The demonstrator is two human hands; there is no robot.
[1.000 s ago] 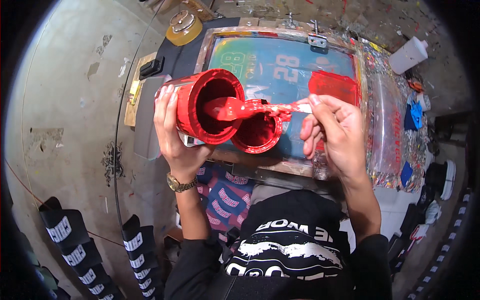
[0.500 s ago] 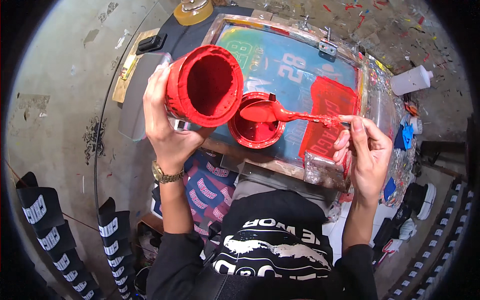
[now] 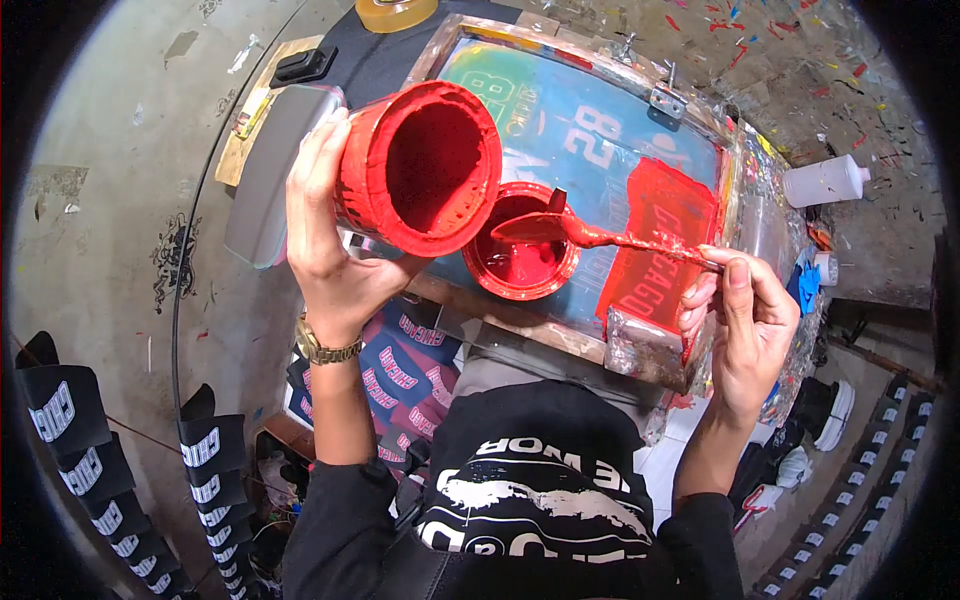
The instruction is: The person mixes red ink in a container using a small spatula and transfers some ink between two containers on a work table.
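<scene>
The left grip point(image 3: 322, 230) clasps the red can point(image 3: 422, 165) around its side, behind the probably slick rim; the right grip point(image 3: 745, 320) pinches the likely light spoon point(image 3: 603, 238) by its handle end, bowl leftward over the red tub point(image 3: 522, 292).

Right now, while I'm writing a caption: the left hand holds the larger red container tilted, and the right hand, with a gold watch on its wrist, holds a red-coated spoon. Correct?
Not quite: the head view shows the gold watch on the left wrist. The left hand holds the larger red container tilted, and the right hand holds a red-coated spoon.
</scene>
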